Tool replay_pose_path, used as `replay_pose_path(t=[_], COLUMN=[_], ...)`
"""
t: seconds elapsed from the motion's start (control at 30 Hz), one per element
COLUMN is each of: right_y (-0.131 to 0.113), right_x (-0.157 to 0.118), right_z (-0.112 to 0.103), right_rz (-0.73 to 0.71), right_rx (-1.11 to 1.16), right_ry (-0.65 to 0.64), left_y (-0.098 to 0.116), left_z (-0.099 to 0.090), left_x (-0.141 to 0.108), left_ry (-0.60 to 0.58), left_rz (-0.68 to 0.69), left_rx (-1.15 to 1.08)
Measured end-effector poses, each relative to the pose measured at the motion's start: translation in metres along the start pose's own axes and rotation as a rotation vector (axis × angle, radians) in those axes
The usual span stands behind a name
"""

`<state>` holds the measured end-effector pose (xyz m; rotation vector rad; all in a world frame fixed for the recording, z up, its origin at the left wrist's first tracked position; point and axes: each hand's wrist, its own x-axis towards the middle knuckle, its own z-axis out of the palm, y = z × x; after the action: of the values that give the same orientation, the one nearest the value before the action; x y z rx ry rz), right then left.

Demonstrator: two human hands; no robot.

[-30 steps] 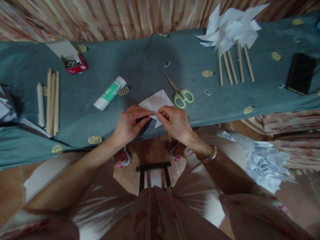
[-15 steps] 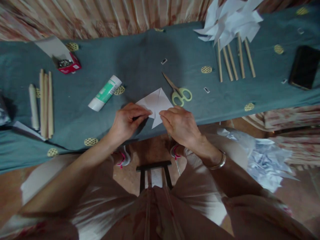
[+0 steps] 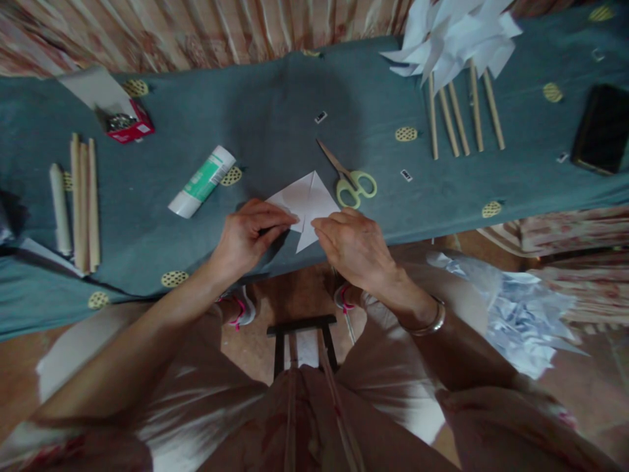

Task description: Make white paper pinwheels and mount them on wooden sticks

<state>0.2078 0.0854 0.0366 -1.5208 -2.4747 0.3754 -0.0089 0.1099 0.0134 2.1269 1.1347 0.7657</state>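
Between my hands a white piece of paper lies at the table's near edge, with slits or creases running in toward its middle. My left hand pinches its left side between thumb and fingers. On its right side my right hand is closed with the fingertips on the paper's edge. A pair of scissors with pale yellow-green handles rests just beyond the paper, blades partly crossed and pointing away. To the left lies a white and green glue stick.
A red box of small metal pins stands open at the left, near several wooden sticks and a pen. Paper pinwheels on sticks lie at the far right, beside a black phone. Scrap paper sits low at right.
My hands keep their hold on the paper with almost no movement. The view has shifted very slightly.
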Motion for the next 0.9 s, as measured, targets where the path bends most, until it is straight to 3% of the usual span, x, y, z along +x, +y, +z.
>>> replay_pose_path(t=[0.53,0.9], right_y=[-0.006,-0.009], right_x=[0.003,0.003], right_z=[-0.010,-0.001], right_rz=[0.067,0.060], right_rx=[-0.007,0.048], right_ry=[-0.119,-0.051], left_y=[-0.003,-0.003], left_z=[0.001,0.000], left_x=[0.001,0.003], left_ry=[-0.019,-0.043], left_rz=[0.001,-0.009], left_rx=[-0.024,-0.002])
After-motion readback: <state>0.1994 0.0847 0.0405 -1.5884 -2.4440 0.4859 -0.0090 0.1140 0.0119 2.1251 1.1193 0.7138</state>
